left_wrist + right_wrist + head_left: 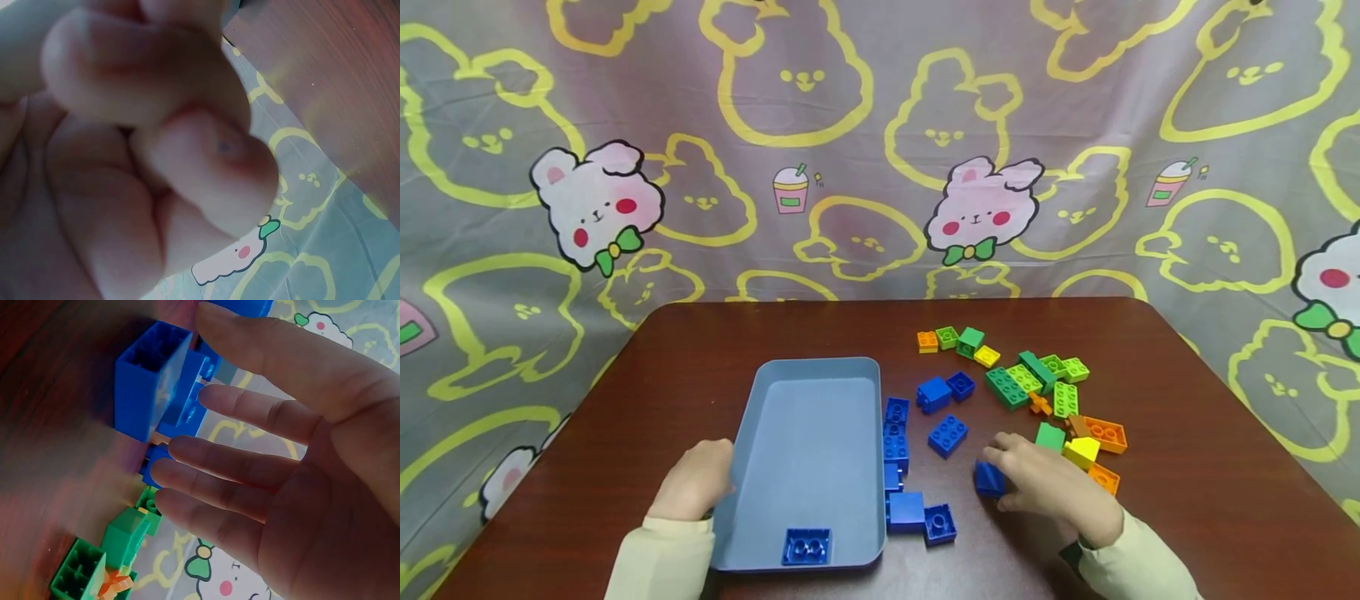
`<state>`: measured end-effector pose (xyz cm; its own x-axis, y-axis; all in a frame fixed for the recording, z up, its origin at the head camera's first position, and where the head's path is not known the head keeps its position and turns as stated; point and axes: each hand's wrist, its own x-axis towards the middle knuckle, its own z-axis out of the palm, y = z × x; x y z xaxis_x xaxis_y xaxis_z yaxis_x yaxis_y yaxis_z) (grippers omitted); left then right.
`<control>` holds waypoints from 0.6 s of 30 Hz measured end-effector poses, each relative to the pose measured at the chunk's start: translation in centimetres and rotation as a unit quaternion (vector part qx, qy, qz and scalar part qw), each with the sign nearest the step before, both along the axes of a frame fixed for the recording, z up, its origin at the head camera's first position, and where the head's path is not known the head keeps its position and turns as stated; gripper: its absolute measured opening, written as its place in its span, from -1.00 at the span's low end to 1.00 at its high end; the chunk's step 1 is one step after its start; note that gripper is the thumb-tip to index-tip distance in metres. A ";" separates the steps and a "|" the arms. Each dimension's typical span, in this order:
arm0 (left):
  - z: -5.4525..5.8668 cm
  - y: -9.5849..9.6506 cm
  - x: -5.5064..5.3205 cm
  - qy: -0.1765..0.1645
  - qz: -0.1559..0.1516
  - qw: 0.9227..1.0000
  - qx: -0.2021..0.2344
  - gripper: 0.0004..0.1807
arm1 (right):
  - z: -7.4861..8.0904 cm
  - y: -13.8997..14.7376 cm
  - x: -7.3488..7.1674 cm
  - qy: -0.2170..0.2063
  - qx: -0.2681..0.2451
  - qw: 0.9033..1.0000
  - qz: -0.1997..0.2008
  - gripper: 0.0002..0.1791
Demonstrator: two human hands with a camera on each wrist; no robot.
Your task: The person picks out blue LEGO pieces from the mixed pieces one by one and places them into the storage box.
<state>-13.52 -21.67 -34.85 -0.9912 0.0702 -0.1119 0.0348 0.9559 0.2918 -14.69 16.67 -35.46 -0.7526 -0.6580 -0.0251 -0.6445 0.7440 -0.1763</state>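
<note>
Table of dark red-brown wood grain under left hand and right hand, rectangular grey-blue plastic tray beside the left hand, curled at its rim, grip impossible to tell, and blocky blue plastic brick just beside the fingertips of the right hand, thumb and fingers apart.

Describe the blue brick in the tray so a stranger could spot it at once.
On the dark brown table, find the shallow grey-blue tray at the left hand. Inside, at the near end, lies a rectangular dark blue brick, hollow side up, showing two round tubes. It is the only brick in the tray; the other blue bricks are outside it.
</note>
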 end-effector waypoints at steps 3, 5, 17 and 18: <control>-0.1 0.0 0.0 -0.001 0.000 1.000 -0.004 -0.65 | -0.2 0.0 -0.1 -0.010 -0.002 1.000 -0.003 -0.46; -0.1 0.0 0.0 -0.002 0.000 1.000 -0.004 -0.66 | -0.3 0.0 -0.2 -0.015 -0.004 1.000 -0.004 -0.47; -0.1 0.0 0.0 -0.001 -0.001 1.000 -0.006 -0.67 | -1.0 0.1 -0.5 -0.033 -0.003 0.999 0.006 -0.56; 0.0 0.0 0.0 -0.002 -0.001 1.000 -0.007 -0.67 | -1.0 0.1 -0.5 -0.034 -0.003 0.999 0.008 -0.56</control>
<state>-13.55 -21.65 -34.90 -0.9907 0.0705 -0.1167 0.0356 0.9600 0.2776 -15.23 16.80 -36.48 -0.7388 -0.6701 -0.0717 -0.6429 0.7326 -0.2237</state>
